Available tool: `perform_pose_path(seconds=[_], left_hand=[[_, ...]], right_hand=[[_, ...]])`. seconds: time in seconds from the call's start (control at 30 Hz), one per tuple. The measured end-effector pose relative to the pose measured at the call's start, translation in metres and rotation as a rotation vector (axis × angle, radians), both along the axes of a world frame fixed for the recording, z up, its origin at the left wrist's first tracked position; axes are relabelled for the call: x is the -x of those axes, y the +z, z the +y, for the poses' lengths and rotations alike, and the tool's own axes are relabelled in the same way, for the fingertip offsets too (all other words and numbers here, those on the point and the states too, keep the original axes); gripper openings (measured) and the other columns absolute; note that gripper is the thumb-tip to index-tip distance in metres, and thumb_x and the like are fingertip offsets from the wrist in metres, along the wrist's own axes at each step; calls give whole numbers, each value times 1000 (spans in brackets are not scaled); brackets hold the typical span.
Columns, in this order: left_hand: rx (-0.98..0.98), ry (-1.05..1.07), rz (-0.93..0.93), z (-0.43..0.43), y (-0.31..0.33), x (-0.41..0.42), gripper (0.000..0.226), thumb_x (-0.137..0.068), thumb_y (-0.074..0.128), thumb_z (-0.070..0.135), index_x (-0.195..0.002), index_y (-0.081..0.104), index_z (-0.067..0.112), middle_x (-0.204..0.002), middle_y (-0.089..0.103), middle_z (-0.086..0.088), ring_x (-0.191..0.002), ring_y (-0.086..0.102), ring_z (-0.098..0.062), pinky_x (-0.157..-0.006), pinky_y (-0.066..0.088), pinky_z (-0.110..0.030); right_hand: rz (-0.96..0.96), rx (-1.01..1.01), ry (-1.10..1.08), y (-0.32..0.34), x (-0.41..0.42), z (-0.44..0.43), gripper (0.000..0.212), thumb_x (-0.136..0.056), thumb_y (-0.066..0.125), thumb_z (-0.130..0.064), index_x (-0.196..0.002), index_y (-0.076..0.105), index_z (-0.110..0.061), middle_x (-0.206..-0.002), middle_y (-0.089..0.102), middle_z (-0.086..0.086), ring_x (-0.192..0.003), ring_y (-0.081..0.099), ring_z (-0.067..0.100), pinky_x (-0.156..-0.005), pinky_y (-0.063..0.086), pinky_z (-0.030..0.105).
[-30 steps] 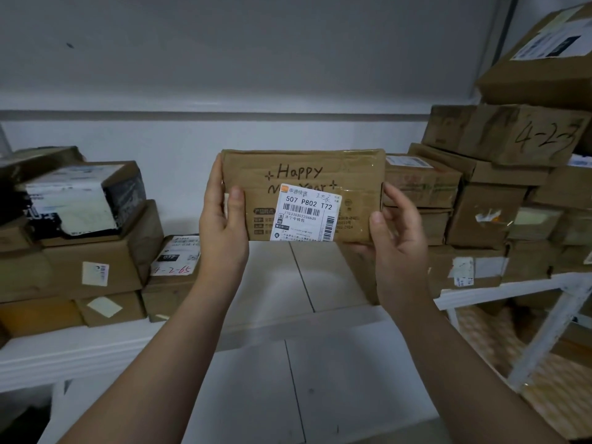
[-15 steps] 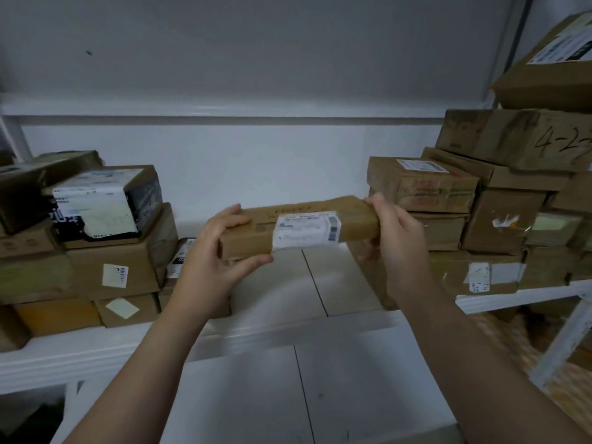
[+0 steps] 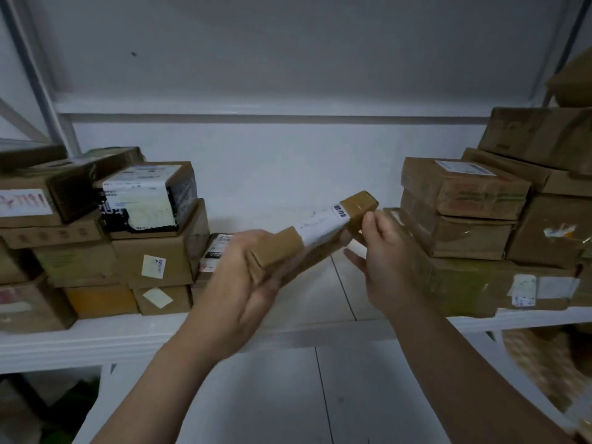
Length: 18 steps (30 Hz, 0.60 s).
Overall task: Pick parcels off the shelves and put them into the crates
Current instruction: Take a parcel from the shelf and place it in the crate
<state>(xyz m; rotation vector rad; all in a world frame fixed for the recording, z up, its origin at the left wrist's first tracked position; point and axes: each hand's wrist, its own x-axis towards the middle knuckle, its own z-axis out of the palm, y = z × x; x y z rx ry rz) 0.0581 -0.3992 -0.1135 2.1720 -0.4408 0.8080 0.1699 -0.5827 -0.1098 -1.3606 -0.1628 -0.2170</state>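
Left stack (image 3: 153, 261): cardboard boxes piled on the white shelf (image 3: 96, 344), well apart from what you are holding. They sit flat and square, so they need no attention.

Left hand (image 3: 238, 283): you grip the lower left end of the parcel, with your fingers wrapped under and around it. This hand looks to carry most of the weight. Your forearm rises from bottom left and your wrist is bent inward.

Parcel (image 3: 320, 232): a flat brown box held in the air in front of the bare middle of the shelf, touching nothing but your hands. It tilts with its right end high, edge toward you, probably so you can turn it and carry it off.

Label (image 3: 323, 224): a white sticker with a barcode, facing up and too blurred to read.

Right hand (image 3: 387, 261): your thumb presses on the raised right end in a light pinch, steadying the box more than bearing it. Your lower fingers are splayed free beneath.

Right stack (image 3: 464, 193): more boxes just beyond your right hand, so keep the raised corner clear of them.

Crates: none in view, so the drop still lies ahead.
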Motion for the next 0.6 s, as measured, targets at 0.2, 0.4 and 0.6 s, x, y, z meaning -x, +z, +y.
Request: perform_pose_path(seconds=[0.2,0.4,0.6], left_hand=[[-603,145,-181,-7,-10,0,74,-69,80,6,-136,50,12,-137,53,-11,-117,58,-30,-87,51,-43],[-855,440,50,18,-5,-30,79,-84,61,11,-151,19,21,-154,30,-10,-135,38,-33,-103,40,-44],[-962,525,255,31,-25,-55,51,-88,57,16,-137,44,11,-134,54,-10,-120,53,-28,-91,46,-36]], right_hand=[[275,-350,265,0,-2,29,48,-97,41,-52,-120,61,-14,-107,72,7,-95,71,24,-62,58,31],[241,-183,204,-15,-7,54,19,-97,54,-30,-113,58,-19,-105,64,11,-93,67,24,-66,58,33],[292,100,347,-47,-4,84,22,-95,55,-20,-112,66,-12,-106,68,7,-97,66,21,-78,56,32]])
